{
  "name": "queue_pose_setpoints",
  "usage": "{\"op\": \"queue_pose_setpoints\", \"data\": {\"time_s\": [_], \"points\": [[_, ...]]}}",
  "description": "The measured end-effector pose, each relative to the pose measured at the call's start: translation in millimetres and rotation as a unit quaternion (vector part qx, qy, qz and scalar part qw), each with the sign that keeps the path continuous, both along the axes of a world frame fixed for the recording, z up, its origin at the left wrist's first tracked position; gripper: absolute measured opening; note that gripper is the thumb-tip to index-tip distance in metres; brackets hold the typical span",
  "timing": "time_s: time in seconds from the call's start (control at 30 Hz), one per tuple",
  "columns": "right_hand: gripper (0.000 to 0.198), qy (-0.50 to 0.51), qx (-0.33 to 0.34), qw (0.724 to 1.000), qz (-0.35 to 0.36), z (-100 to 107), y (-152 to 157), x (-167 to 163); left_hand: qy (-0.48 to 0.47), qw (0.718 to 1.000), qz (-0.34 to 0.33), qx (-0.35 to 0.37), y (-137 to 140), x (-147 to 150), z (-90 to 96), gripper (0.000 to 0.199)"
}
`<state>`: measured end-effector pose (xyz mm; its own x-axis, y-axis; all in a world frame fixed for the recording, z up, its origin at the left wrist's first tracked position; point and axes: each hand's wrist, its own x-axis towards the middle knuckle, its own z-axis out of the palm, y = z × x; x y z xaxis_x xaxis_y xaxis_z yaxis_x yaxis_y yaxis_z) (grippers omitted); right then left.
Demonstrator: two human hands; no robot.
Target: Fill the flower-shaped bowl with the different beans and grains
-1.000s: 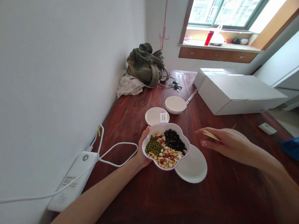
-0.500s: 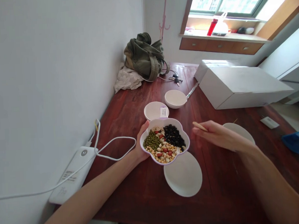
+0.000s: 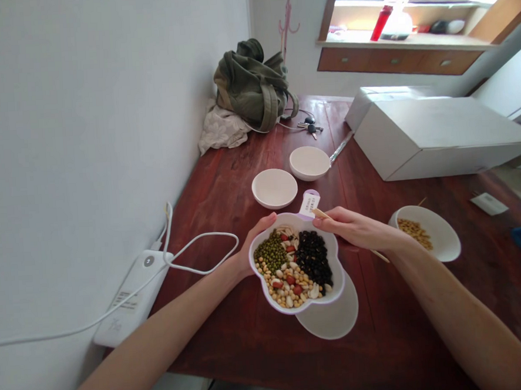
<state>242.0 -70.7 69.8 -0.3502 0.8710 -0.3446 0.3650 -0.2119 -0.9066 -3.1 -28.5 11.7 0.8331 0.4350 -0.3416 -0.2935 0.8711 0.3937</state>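
My left hand [image 3: 258, 242] is closed on the left rim of a white, lilac-edged scalloped bowl [image 3: 262, 286] with a labelled handle. Separate heaps of green mung beans [image 3: 270, 251], black beans [image 3: 314, 256], and yellow soybeans mixed with peanuts [image 3: 287, 281] lie in it, with pale seeds and red pieces at the top. My right hand [image 3: 351, 228] is closed around wooden chopsticks [image 3: 381, 256], beside the bowl's upper right rim; whether it also touches the rim I cannot tell. Under the scalloped bowl, partly hidden, is a round white bowl [image 3: 334, 320].
Two white bowls [image 3: 275, 188] [image 3: 310, 162] stand beyond. On the right, another white bowl [image 3: 444, 237] holds yellow beans. A power strip [image 3: 132, 297] with a white cable lies along the wall. Farther back are keys [image 3: 311, 127], a green bag [image 3: 254, 89] and a large white box [image 3: 433, 131].
My right hand has moved left to the scalloped bowl with the chopsticks. The scalloped bowl has come slightly nearer and lower. The bowl of yellow beans on the right is now more visible.
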Motion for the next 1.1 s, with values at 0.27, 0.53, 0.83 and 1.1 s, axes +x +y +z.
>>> {"op": "queue_pose_setpoints", "data": {"time_s": [0.27,0.53,0.83,1.1], "points": [[0.064,-0.035,0.07,0.995,-0.061,1,-2,-3,-0.061,0.995,0.042,0.062,3,0,5.9,0.075],[0.061,-0.11,0.125,0.972,-0.166,-2,3,9,0.023,0.957,0.197,0.21,2,3,-20.2,0.068],[0.061,-0.157,0.116,0.973,-0.12,8,-3,15,0.056,0.941,0.225,0.245,-6,7,-17.3,0.054],[0.073,-0.186,0.107,0.968,-0.13,60,-46,38,0.01,0.953,0.226,0.203,-8,10,-9.8,0.06]]}}
